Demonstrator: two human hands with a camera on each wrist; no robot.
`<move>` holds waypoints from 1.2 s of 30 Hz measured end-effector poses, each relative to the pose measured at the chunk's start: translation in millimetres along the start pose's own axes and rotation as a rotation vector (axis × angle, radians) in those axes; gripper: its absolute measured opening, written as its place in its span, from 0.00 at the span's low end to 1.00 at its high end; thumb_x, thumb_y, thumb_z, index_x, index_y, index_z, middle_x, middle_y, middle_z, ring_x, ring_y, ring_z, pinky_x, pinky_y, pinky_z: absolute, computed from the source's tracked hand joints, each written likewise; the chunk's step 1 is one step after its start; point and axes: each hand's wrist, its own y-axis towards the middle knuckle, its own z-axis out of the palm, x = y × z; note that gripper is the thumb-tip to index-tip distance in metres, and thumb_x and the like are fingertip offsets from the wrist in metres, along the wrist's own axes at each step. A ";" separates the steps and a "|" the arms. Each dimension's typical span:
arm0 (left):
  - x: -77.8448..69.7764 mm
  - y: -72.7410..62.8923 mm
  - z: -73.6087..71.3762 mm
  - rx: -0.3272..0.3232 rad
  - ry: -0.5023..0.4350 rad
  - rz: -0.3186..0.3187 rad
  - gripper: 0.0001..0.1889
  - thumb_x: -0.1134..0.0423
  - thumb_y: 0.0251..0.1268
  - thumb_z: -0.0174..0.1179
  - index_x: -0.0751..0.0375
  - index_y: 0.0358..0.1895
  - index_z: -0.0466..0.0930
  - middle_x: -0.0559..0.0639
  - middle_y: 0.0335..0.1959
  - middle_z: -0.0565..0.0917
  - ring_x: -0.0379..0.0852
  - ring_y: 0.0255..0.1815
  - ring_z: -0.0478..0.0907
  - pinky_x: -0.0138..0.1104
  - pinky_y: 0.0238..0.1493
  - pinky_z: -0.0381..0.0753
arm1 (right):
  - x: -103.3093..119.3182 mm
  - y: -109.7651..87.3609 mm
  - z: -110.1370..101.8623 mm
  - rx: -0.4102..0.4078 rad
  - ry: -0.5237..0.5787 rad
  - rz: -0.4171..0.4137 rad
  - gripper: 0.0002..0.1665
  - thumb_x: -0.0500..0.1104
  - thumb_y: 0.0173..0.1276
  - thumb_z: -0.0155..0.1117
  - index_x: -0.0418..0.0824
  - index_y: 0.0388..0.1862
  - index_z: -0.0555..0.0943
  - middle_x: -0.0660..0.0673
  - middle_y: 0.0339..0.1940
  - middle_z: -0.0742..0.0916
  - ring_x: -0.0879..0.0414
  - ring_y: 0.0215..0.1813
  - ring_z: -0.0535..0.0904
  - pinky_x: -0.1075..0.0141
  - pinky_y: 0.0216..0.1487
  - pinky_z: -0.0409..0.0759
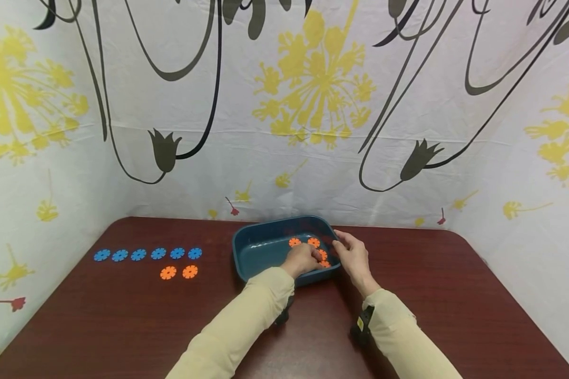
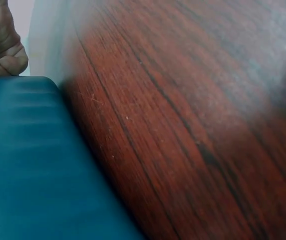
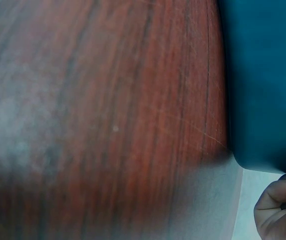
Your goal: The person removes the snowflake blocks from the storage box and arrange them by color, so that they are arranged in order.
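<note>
A blue tray (image 1: 261, 252) sits near the table's back edge, with several orange notched discs (image 1: 294, 242) inside toward its right end. My left hand (image 1: 301, 259) reaches over the front rim, its curled fingers right at the discs; I cannot tell whether it pinches one. At the tray's right end, my right hand (image 1: 354, 258) holds the rim between thumb and fingers. The left wrist view shows the tray's outer wall (image 2: 27, 160) below the left hand (image 2: 2, 45). In the right wrist view, bent right-hand fingers (image 3: 278, 195) are at the tray's corner.
Left of the tray, several blue notched discs (image 1: 138, 255) form a row on the brown table (image 1: 99, 316). Two orange discs (image 1: 179, 272) lie in front of that row's right part. A patterned white cloth (image 1: 284, 179) hangs behind the table and along its sides.
</note>
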 end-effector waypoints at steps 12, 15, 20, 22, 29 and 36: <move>-3.0 3.5 2.2 -0.013 0.122 -0.011 0.07 0.62 0.54 0.69 0.56 0.37 0.86 0.46 0.37 0.84 0.45 0.39 0.79 0.36 0.43 0.79 | -0.6 -0.3 1.4 -0.020 -0.021 -0.004 0.21 0.41 0.72 0.54 0.44 0.63 0.74 0.34 0.46 0.84 0.44 0.51 0.81 0.56 0.49 0.81; -3.4 3.7 2.3 -0.010 0.130 -0.028 0.07 0.62 0.54 0.69 0.55 0.36 0.85 0.45 0.36 0.83 0.44 0.38 0.78 0.36 0.42 0.79 | -0.4 -0.4 1.2 -0.021 -0.025 -0.006 0.21 0.41 0.72 0.54 0.44 0.63 0.74 0.34 0.46 0.84 0.44 0.51 0.82 0.56 0.48 0.81; -3.2 3.6 2.3 -0.009 0.136 -0.029 0.07 0.60 0.53 0.70 0.55 0.35 0.85 0.44 0.35 0.82 0.44 0.36 0.78 0.36 0.40 0.79 | -0.7 0.2 1.3 -0.025 -0.027 -0.001 0.21 0.41 0.72 0.54 0.44 0.63 0.74 0.34 0.46 0.84 0.43 0.50 0.82 0.55 0.48 0.81; -3.1 3.6 2.3 -0.012 0.136 -0.025 0.08 0.59 0.52 0.70 0.55 0.35 0.85 0.45 0.35 0.82 0.44 0.36 0.78 0.37 0.41 0.79 | -0.8 0.1 1.0 -0.026 -0.031 0.002 0.21 0.41 0.71 0.54 0.44 0.63 0.74 0.34 0.45 0.84 0.43 0.50 0.81 0.55 0.48 0.81; -2.8 4.5 1.8 -0.018 0.150 -0.025 0.09 0.57 0.51 0.71 0.54 0.34 0.84 0.43 0.33 0.82 0.43 0.35 0.77 0.36 0.41 0.79 | -0.4 -0.3 0.2 -0.030 -0.042 0.002 0.21 0.42 0.71 0.55 0.45 0.63 0.74 0.34 0.44 0.83 0.44 0.48 0.81 0.56 0.47 0.80; -3.4 4.0 1.4 -0.020 0.136 -0.003 0.07 0.61 0.53 0.70 0.55 0.34 0.83 0.44 0.35 0.82 0.44 0.37 0.78 0.36 0.42 0.79 | 0.0 -0.3 0.3 -0.036 -0.051 -0.008 0.21 0.42 0.71 0.55 0.45 0.63 0.74 0.34 0.40 0.83 0.45 0.46 0.81 0.61 0.42 0.79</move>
